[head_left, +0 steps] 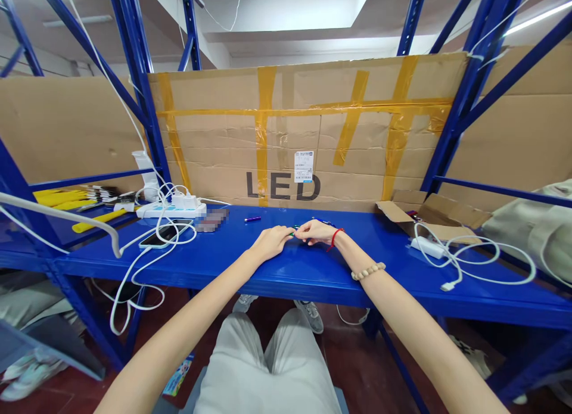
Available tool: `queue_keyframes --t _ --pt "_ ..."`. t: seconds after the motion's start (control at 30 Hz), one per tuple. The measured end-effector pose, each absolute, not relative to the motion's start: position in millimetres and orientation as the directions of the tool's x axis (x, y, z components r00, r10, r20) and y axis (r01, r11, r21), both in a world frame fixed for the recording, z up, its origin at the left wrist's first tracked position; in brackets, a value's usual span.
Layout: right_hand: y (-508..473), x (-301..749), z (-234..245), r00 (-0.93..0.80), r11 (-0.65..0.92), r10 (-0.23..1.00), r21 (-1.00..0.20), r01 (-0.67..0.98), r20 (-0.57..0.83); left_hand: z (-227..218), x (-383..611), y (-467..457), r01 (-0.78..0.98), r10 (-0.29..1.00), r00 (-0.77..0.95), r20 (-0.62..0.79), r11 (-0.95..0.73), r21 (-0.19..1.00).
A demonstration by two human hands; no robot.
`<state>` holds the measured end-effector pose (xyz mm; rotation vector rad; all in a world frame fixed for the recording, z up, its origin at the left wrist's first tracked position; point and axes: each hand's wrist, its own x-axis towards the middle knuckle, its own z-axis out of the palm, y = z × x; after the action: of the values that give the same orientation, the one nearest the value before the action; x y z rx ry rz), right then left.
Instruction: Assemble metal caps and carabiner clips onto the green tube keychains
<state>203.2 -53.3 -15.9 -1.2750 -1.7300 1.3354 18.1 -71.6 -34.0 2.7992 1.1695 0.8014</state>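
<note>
Both hands meet over the blue shelf top, around a small, slim green piece that shows only in part between the fingertips. My left hand rests low on the surface, its fingers together and closed on the piece. From the other side my right hand, with a red cord at the wrist, pinches at the same piece. A short purple pen-like piece lies beyond my left hand. Just behind the right hand are small dark blue pieces, partly covered by it.
To the left are a white power strip, tangled white cables, a phone and yellow-handled tools. An opened cardboard box and a white cable with an adapter sit at right. A large cardboard sheet stands behind.
</note>
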Motion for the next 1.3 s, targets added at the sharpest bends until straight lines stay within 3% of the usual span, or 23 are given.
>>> queue_keyframes --t 0.33,0.6,0.8,1.3 --pt "-51 195 -14 -0.368 -0.055 0.918 -0.969 0.241 -0.144 -29 18 -75 0.654 0.681 0.536 0.499 -0.709 0.264" --pt "-45 180 -17 -0.254 0.197 0.954 -0.97 0.141 0.157 -30 22 -67 0.692 0.758 0.336 0.558 -0.601 0.4" --pt "-41 187 -16 -0.196 0.401 0.909 -0.899 0.175 0.367 -29 23 -67 0.698 0.773 0.331 0.541 -0.586 0.411" --pt "-41 195 -15 -0.263 0.627 0.776 -0.748 0.219 0.573 -28 23 -75 0.702 0.779 0.364 0.51 -0.589 0.4"
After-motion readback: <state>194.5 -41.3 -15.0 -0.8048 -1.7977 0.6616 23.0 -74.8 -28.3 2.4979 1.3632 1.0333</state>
